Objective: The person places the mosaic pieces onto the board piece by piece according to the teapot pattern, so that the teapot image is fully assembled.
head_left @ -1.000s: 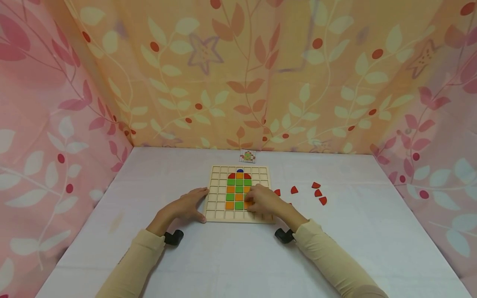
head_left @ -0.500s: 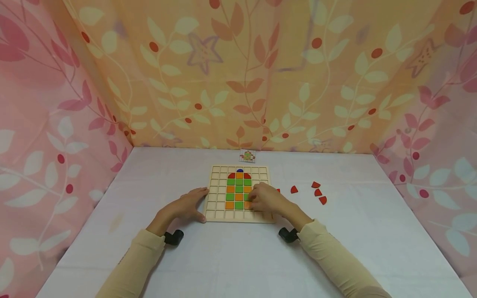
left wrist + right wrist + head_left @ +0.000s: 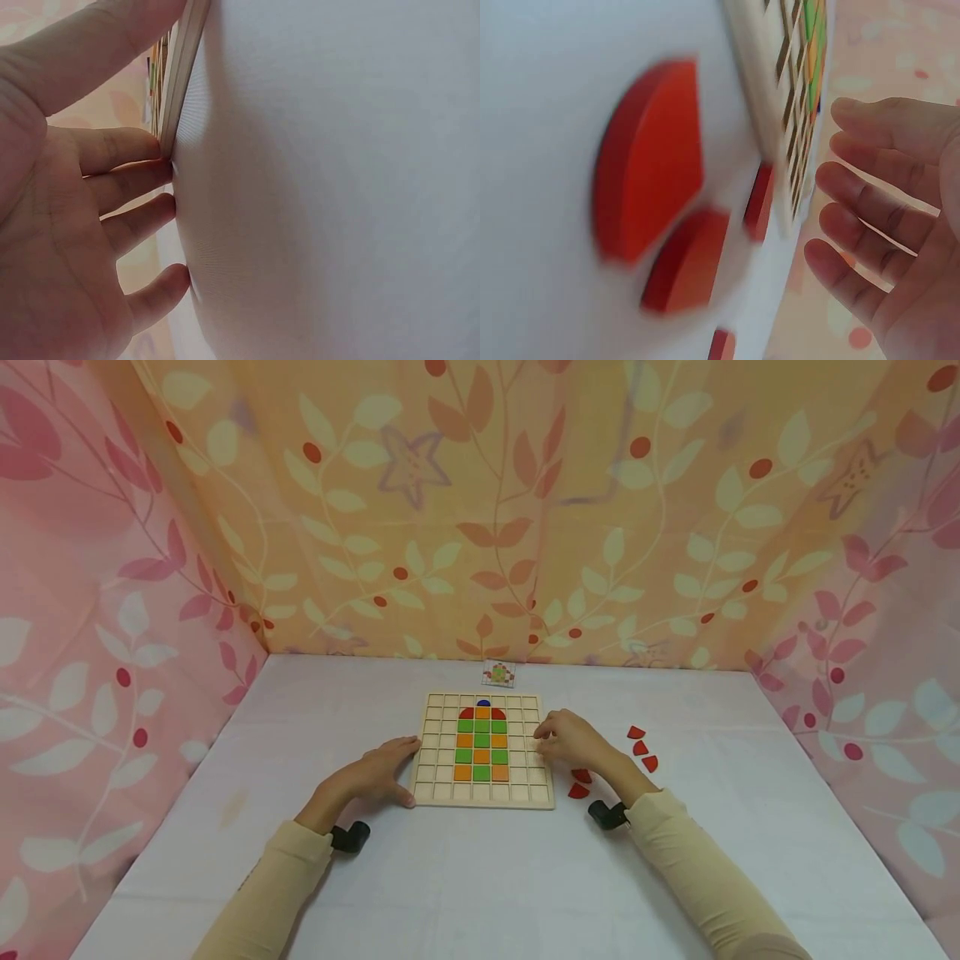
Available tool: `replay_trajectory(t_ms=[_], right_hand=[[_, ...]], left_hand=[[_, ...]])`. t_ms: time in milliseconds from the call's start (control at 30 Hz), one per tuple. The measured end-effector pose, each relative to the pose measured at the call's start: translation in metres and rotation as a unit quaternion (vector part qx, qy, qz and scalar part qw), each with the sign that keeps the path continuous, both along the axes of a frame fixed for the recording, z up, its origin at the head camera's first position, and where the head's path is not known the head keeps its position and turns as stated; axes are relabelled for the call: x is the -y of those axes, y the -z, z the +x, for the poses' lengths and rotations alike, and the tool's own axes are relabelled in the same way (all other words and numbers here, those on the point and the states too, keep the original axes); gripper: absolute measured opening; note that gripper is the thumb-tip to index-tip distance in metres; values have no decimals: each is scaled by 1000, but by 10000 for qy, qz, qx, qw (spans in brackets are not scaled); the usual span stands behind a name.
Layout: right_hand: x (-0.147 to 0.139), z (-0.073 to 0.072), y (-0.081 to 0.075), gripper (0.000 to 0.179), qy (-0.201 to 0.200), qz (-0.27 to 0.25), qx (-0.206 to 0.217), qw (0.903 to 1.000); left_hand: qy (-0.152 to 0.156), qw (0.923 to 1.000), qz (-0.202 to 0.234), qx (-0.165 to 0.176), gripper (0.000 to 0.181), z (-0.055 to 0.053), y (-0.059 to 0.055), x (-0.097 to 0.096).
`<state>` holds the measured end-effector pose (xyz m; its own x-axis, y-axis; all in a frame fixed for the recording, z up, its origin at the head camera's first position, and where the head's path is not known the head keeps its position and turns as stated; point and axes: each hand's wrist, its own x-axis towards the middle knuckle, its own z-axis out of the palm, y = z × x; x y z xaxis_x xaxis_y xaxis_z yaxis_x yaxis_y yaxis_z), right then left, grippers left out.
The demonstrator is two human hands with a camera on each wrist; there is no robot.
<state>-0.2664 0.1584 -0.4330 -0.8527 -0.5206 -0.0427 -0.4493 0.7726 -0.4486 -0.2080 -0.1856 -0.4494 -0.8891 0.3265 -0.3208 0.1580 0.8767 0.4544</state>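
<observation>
A wooden grid board (image 3: 442, 792) lies on the white table. Orange and green square tiles (image 3: 482, 741) fill a block of its middle cells, with red quarter-round tiles (image 3: 467, 714) and a blue half-round tile (image 3: 483, 703) at the top. My left hand (image 3: 375, 774) rests at the board's left edge, thumb and fingers spread and touching it. Over the right edge hovers my right hand (image 3: 573, 743); in the right wrist view its fingers (image 3: 855, 217) are loosely bent with nothing between them. Loose red quarter-round pieces (image 3: 660, 157) lie beside the board below that hand.
More red quarter-round pieces (image 3: 640, 748) lie farther right on the table. A small pattern card (image 3: 498, 673) sits behind the board. Flowered cloth (image 3: 495, 527) hangs behind and at both sides of the white table (image 3: 480, 885).
My right hand has moved right from the lower right orange tile to the board's right edge, uncovering the tiles there. The left hand has stayed in place.
</observation>
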Motion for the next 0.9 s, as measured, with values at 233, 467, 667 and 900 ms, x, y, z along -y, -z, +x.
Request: replay_trajectory(t_ms=[233,467,667,900], right_hand=[[-19,-8,6,22,76,359,43,9993],[-26,-11,13,24,217,507,323,9980],[-29,-11,17,23,264,433,283,9983],[-29,-12,19,23,299,427,286,9982]], left_hand=[[-9,10000,1,8,101,0,0,0],[-2,10000,5,5,101,1,-2,-1],[-8,10000,-17,8,100,1,-2,-1],[-16,10000,9,8,100,1,-2,-1]])
